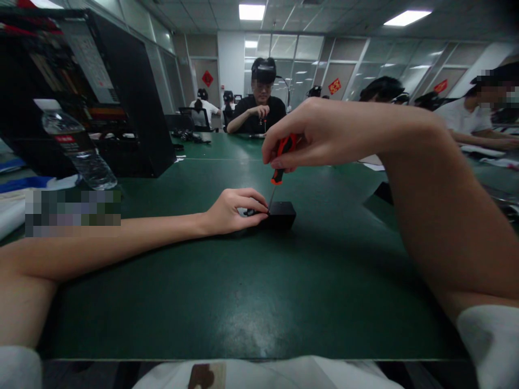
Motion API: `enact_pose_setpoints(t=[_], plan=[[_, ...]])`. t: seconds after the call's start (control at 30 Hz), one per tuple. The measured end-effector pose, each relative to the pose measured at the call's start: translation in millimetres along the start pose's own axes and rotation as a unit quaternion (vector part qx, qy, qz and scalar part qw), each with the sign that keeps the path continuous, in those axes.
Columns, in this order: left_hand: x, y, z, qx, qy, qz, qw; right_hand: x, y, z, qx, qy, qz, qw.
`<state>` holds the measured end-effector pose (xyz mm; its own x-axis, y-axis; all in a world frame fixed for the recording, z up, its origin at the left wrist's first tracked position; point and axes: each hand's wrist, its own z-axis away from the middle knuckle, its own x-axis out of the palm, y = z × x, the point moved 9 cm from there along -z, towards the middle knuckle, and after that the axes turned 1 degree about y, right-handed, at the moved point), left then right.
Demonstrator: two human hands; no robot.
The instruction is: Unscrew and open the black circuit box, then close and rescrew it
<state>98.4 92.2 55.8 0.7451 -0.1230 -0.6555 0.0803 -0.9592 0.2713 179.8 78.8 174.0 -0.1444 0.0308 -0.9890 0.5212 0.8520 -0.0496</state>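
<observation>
Your right hand [320,135] clamped on screwdriver [280,162], tip down on black box [281,215] mid-table [227,302]. Left hand [235,210] pinches box edge. Tilted shaft may slip, jab fingertips.

both forearms are bare from the left hand [227,210] and the right hand [320,132] back to the short white sleeves [490,340] at the picture's lower corners, with a white top [284,375] along the bottom edge.
</observation>
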Motion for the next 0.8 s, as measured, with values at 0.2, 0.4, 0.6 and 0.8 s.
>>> enact_pose_setpoints(t=[0.2,0.4,0.6,0.8], plan=[[-0.2,-2.3,0.4,-0.013,-0.003,0.005,1.0,0.3,-3.7,1.0,-0.01,0.004,0.046,0.999],[0.3,-3.5,0.8,-0.019,-0.005,0.003,1.0,-0.2,1.7,-0.3,0.01,0.013,0.033,0.999],[-0.6,-3.9,0.4,-0.023,-0.003,0.009,1.0,0.8,-4.5,0.7,-0.013,0.016,0.03,0.999],[-0.2,-2.6,0.3,-0.017,-0.002,0.011,1.0,5.3,-5.9,-2.0,-0.017,-0.011,0.026,0.999]])
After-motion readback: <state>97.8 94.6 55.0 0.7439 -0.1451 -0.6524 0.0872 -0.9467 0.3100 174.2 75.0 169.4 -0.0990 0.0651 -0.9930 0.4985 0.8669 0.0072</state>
